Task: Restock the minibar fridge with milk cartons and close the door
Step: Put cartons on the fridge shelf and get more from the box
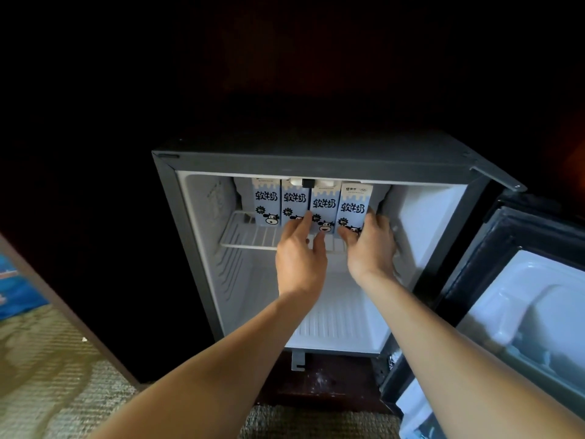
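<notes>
head-worn view, downward, near open fridge [319, 160]

Four pale-blue rectangular paper milk cartons [267, 201], black lettering, cartoon cows, stand upright side by side on the white wire shelf [247, 236] of the grey-cased minibar fridge [316, 160]. Rightmost carton [353, 204] sits furthest forward. Black-framed, white-lined fridge door [538, 312] hangs open at right.
</notes>
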The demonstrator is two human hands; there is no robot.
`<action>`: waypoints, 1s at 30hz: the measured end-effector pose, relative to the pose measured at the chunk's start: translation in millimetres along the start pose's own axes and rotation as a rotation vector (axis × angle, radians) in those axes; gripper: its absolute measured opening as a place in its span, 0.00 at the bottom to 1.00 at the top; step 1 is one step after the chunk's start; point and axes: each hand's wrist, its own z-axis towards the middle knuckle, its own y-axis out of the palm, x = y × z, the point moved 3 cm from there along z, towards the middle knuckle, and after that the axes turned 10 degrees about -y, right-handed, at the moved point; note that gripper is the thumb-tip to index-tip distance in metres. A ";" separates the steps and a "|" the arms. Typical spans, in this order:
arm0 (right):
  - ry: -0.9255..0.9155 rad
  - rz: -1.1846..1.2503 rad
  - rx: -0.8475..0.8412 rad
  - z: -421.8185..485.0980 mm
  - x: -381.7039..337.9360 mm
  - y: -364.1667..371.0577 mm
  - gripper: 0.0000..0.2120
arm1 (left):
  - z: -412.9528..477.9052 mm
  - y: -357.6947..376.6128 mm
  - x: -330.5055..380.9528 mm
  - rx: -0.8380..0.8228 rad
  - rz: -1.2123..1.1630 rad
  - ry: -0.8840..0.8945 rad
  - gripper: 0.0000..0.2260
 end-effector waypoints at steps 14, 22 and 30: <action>0.004 -0.116 -0.039 1.4 -2.2 -0.2 0.23 | -4.6 1.5 -2.8 -0.025 0.044 0.035 0.20; 0.015 -0.075 -0.135 -1.2 -2.7 -8.9 0.21 | -8.0 1.4 6.4 -0.152 0.165 -0.029 0.22; -0.028 -0.088 -0.365 -44.2 -36.8 -48.9 0.18 | -30.1 -41.4 19.6 -0.486 0.575 0.129 0.26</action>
